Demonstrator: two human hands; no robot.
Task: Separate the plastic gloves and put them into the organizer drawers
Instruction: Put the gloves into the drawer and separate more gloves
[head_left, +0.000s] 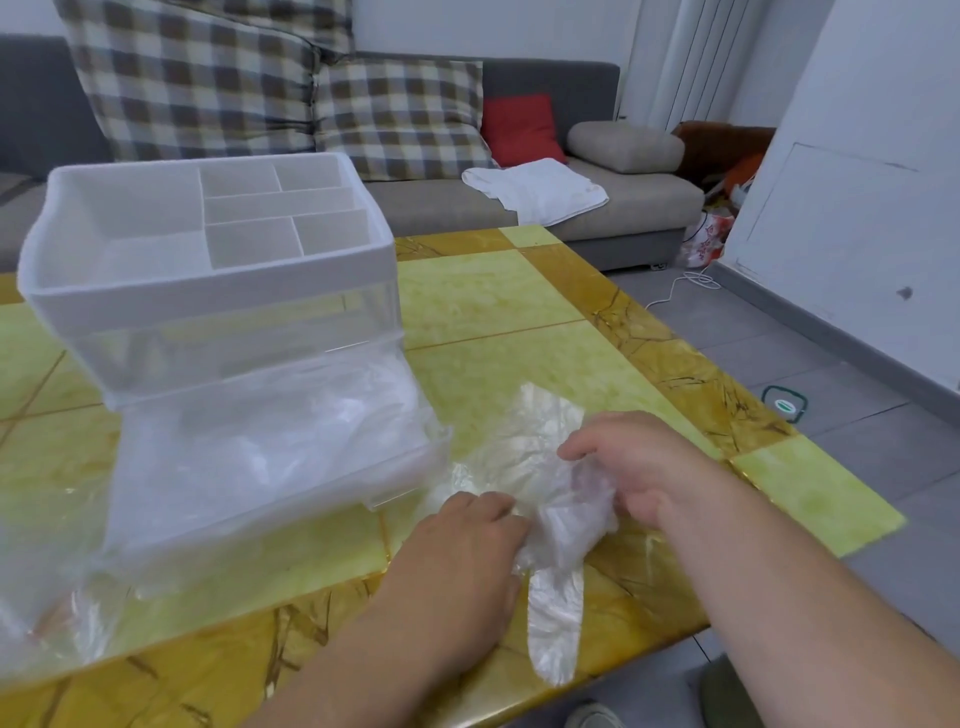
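From the head view, your right hand (628, 462) has its fingers curled round a crumpled glove (563, 525), whose long end hangs over the near edge of the table (493, 291). Your left hand (467, 530) lies just beside it, back up, fingers bent down onto the same film. Its fingertips are hidden, so you cannot tell whether it pinches or only presses. The rest of the plastic gloves (519, 436) lie flat under and beyond your hands, too clear to count. The organizer (208, 270) stands toward the left edge, its lowest drawer (270, 467) pulled out and holding filmy plastic, layers indistinct. A plastic bag (47, 613) at the near left corner is cut off.
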